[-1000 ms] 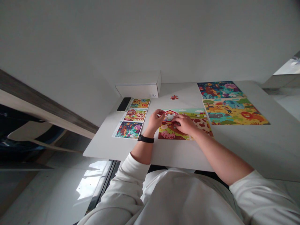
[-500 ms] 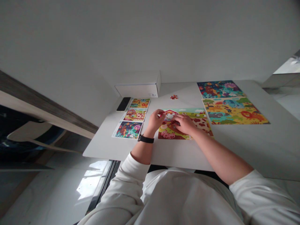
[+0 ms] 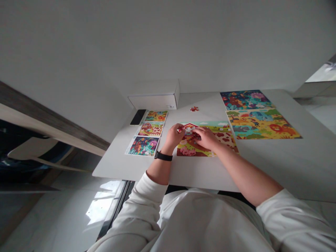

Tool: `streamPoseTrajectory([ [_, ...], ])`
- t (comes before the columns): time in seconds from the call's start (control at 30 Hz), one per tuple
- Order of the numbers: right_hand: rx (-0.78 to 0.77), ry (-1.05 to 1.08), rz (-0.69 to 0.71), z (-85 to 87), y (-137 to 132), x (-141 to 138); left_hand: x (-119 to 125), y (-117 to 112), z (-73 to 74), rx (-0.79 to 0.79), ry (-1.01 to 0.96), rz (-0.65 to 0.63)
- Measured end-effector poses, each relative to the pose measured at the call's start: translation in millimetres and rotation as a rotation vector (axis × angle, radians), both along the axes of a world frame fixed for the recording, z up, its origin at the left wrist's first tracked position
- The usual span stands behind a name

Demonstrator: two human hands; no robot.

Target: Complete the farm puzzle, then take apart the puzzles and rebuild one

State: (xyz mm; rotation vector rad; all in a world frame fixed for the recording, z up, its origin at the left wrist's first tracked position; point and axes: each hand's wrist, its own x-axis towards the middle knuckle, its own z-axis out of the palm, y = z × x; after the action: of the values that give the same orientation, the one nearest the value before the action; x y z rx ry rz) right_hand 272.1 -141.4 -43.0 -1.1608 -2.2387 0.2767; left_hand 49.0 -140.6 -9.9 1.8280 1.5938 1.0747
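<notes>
Right in the middle of the frame, I'm leaning both hands in over the farm jigsaw puzzle (image 3: 226, 138). My left hand (image 3: 173, 136) is curling over its left edge, thumb and fingers bent close together; a speck of red and white is showing between them, but I can't tell whether I'm gripping a piece. My right hand (image 3: 207, 139) is resting across the puzzle's middle, fingers bent and pointing left, and what's under them is staying hidden, so no telling if they're holding anything. Between the two hands, the red-roofed barn (image 3: 190, 126) is showing a pale patch. Just above the puzzle, beyond my fingertips, a loose jigsaw piece (image 3: 194, 109) is lying on the white table (image 3: 199, 170). Over to the left, the three-picture sheet (image 3: 149, 129) is lying near my left wrist, and the animal puzzle (image 3: 262, 124) is sitting right of centre.
</notes>
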Motion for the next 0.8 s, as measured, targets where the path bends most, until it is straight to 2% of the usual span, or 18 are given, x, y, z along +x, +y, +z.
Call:
streamPoseTrajectory([
  [0.27,0.011,0.001,0.015,0.8,-1.7,1.7,-0.1,-1.4,-7.2,0.014,0.098,-0.1],
  [0.5,0.009,0.027,0.068,5.6,-6.4,3.3,1.0,-3.0,-3.5,-0.052,0.078,-0.164],
  [0.63,0.026,0.068,0.118,5.7,-8.0,3.5,1.3,-1.4,-1.8,-0.12,-0.055,-0.153],
  [0.8,0.132,0.046,0.157,12.2,-13.6,2.5,3.2,-1.4,0.3,-0.317,-0.439,-0.175],
])
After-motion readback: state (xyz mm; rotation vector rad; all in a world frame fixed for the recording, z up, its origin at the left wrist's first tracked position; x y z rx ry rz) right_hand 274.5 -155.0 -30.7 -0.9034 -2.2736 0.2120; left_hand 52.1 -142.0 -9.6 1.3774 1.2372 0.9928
